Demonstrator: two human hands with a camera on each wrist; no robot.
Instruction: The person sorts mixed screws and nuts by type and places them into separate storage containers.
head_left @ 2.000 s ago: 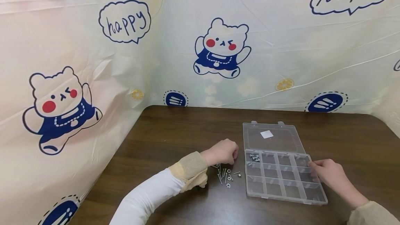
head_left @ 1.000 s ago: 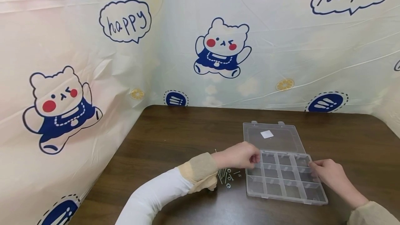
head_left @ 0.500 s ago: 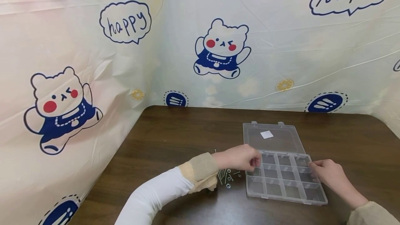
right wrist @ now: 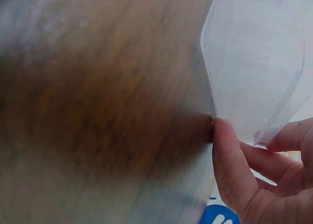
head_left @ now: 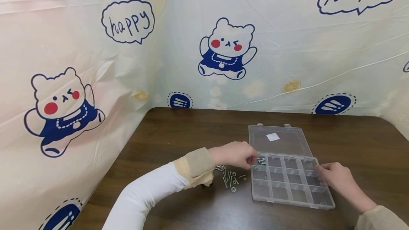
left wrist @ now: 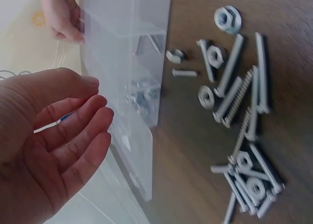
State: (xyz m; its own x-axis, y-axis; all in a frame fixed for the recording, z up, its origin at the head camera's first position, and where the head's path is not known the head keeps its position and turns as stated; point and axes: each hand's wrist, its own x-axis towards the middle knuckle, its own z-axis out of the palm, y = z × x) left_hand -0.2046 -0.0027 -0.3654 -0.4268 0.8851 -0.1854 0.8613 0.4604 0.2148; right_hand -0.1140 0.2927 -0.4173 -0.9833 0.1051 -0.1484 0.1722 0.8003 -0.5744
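My left hand (head_left: 235,153) is over the left edge of a clear plastic compartment box (head_left: 291,184). In the left wrist view its fingers (left wrist: 80,128) are loosely bent with nothing between them. My right hand (head_left: 342,182) pinches the box's right side, thumb at the upper edge and a finger (right wrist: 230,158) low against the wall. Short bolts (head_left: 262,161) lie in the back-left compartment. A thin screw (head_left: 265,176) shows in the compartment in front of it. Loose screws (left wrist: 237,94), nuts (left wrist: 243,160) and washers (left wrist: 206,97) lie on the table left of the box.
The box's lid (head_left: 281,143) is folded back flat behind it, with a small white label (head_left: 273,137) on it. A brown wooden table (head_left: 191,130) carries everything. Printed cloth (head_left: 274,45) hangs behind the table and along its left side.
My left hand went from the loose hardware to over the box's left compartments, then drew back left and up. A thin screw now shows in the middle-left compartment. My right hand kept its place.
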